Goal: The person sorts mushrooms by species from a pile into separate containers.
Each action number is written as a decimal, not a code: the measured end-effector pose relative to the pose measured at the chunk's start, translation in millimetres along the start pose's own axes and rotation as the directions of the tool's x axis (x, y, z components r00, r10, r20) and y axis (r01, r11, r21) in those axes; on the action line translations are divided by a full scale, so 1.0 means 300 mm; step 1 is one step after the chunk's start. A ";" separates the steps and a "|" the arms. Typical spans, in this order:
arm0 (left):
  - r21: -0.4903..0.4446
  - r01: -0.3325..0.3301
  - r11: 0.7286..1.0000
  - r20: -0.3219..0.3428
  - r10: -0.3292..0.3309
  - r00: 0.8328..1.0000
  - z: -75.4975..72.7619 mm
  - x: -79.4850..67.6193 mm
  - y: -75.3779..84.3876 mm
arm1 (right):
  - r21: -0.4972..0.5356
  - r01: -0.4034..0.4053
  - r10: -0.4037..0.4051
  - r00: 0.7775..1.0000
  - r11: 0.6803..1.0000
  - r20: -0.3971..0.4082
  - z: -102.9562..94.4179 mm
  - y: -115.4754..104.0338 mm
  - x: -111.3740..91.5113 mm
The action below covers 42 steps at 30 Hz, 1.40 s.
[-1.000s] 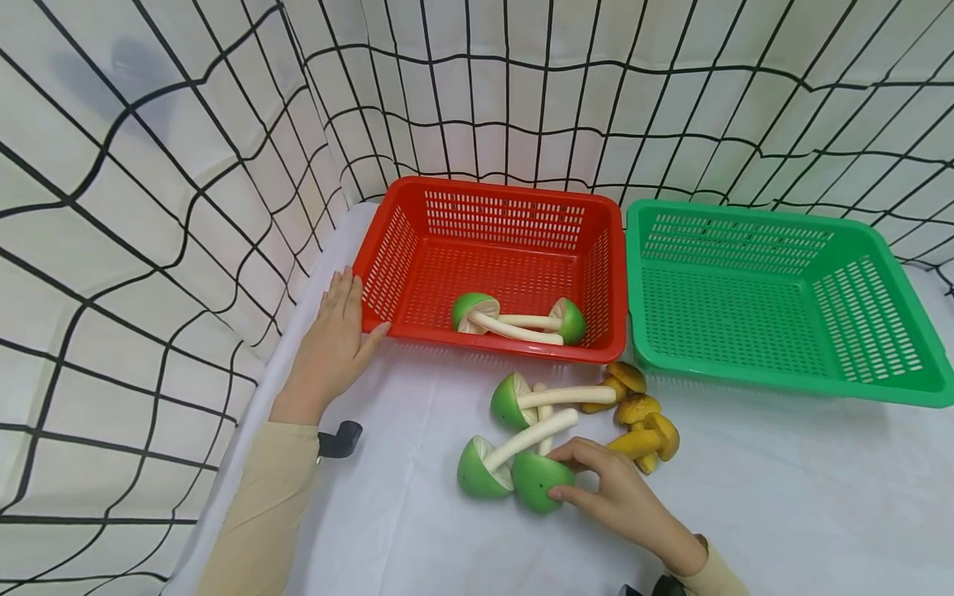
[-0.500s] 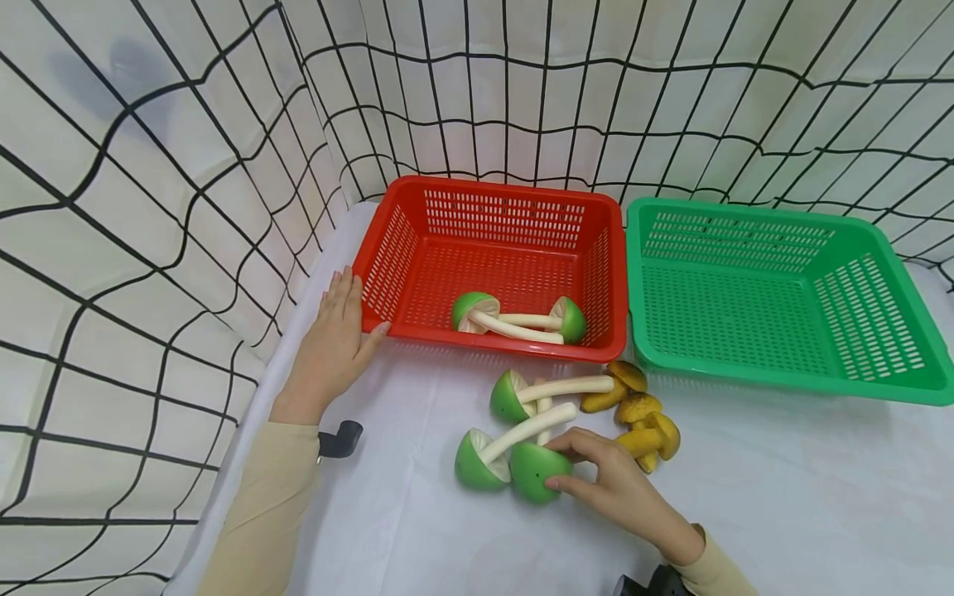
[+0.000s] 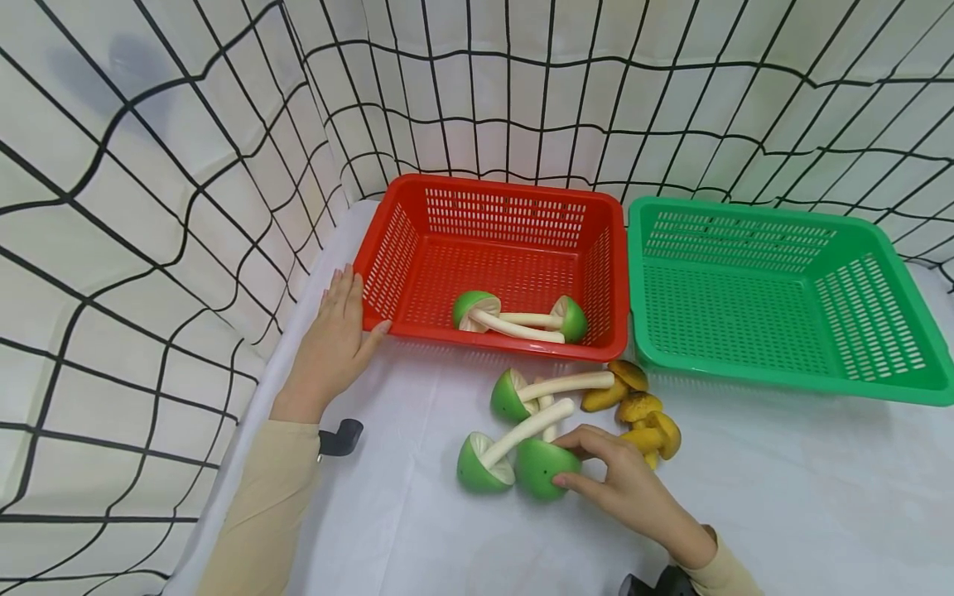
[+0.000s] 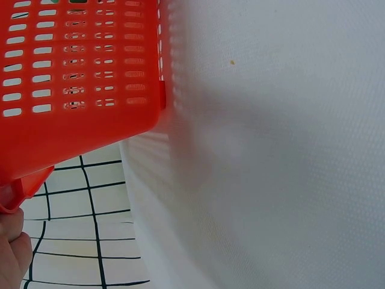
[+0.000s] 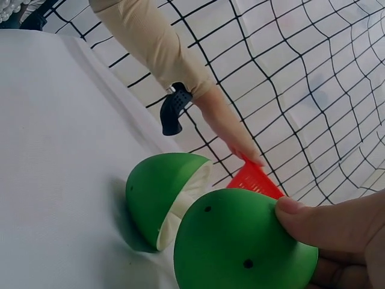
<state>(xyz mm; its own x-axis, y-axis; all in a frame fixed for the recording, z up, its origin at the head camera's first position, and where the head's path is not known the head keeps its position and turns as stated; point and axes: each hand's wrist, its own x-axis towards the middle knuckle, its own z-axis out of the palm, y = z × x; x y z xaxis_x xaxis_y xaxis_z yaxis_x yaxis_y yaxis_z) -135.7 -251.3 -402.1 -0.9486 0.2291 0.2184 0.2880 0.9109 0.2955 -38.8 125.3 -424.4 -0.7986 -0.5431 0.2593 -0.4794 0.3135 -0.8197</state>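
Observation:
At the red basket's front left corner, my left hand (image 3: 328, 352) rests with straight fingers along the side and the thumb at the front edge. The red basket (image 3: 492, 343) has two green-capped toy mushrooms (image 3: 477, 308) inside. My right hand (image 3: 626, 480) pinches the green cap of a toy mushroom (image 3: 547, 469) between thumb and fingers; its pale stem lies partly behind another stem. Two more green-capped mushrooms, a left one (image 3: 484, 463) and an upper one (image 3: 510, 396), lie beside it. In the right wrist view, the held green cap (image 5: 240, 241) hides part of its neighbour.
Several yellow-brown mushrooms (image 3: 648, 426) lie right of the green ones, just above my right hand. A green basket (image 3: 782, 381) stands against the red one's right side. White cloth covers the table (image 3: 417, 530). Black netting (image 3: 559, 108) rises behind and on the left.
My right hand and the pinched green-capped mushroom have shifted slightly up, then a little to the right. The left mushroom beside it moved slightly too. My left hand stays still.

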 end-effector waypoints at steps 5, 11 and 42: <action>0.000 0.000 1.000 0.001 0.000 1.000 0.001 0.002 0.000 | -0.013 0.012 -0.013 1.000 1.000 -0.008 -0.014 -0.012 -0.006; 0.004 0.006 1.000 0.003 -0.006 1.000 0.004 0.002 -0.003 | -0.031 0.032 -0.032 0.999 0.999 -0.007 -0.033 -0.033 -0.013; -0.003 -0.005 1.000 -0.013 0.005 1.000 0.000 0.000 0.003 | 0.109 0.107 -0.103 0.994 0.988 -0.039 -0.121 -0.108 -0.022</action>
<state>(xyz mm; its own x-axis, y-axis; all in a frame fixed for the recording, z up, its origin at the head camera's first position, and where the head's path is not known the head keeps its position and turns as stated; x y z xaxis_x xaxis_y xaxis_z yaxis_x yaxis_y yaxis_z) -135.5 -250.5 -401.7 -0.9453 0.2295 0.2320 0.2935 0.9088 0.2967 -31.1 147.0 -381.1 -0.7584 -0.5416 0.3625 -0.5195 0.1665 -0.8381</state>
